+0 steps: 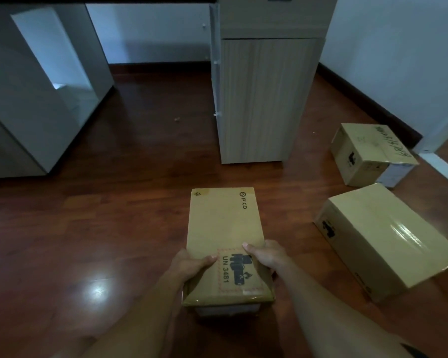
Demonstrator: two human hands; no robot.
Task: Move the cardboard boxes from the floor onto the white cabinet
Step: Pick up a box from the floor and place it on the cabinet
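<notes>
Both hands — left hand (192,264), right hand (265,255) — clamp the PICO box (225,228); next, lift toward the white cabinet (36,99) at ten o'clock

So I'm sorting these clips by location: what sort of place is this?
Probably a room in a home or small office: dark wood floor, a white cabinet, a wood-grain cupboard, and taped cardboard boxes on the floor.
</notes>
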